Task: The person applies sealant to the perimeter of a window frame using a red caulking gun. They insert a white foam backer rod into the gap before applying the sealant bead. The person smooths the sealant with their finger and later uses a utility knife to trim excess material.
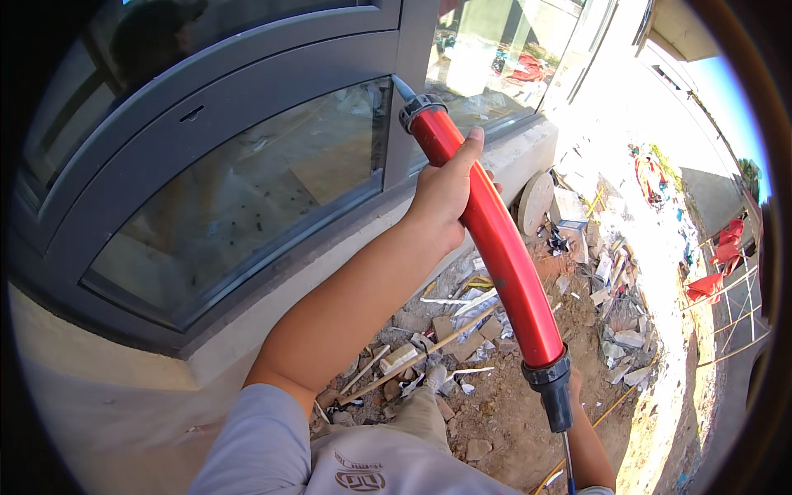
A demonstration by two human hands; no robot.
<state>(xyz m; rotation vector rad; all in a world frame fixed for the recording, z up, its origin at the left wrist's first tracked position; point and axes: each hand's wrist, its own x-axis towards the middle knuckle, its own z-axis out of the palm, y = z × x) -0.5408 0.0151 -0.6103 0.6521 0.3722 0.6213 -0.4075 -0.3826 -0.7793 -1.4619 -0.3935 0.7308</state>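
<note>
A caulking gun [499, 247] with a long red barrel and black end caps slants from the window down toward my body. Around the upper part of its barrel my left hand [450, 190] is closed, thumb lying along the top. My right hand [575, 386] is at the rear black handle end, closed on it, with most of its fingers hidden behind the gun. The pale blue nozzle [403, 87] points at the upper right corner of the lower glass pane [247, 198], its tip at the edge where glass meets the grey window frame [410, 124].
Below the window runs a concrete sill [516, 157]. Rubble [462, 346] with broken tiles, sticks and scraps covers the ground around my feet. A round slab [537, 202] leans near the sill's end. Red cloths [705, 287] hang on a metal rack at the far right.
</note>
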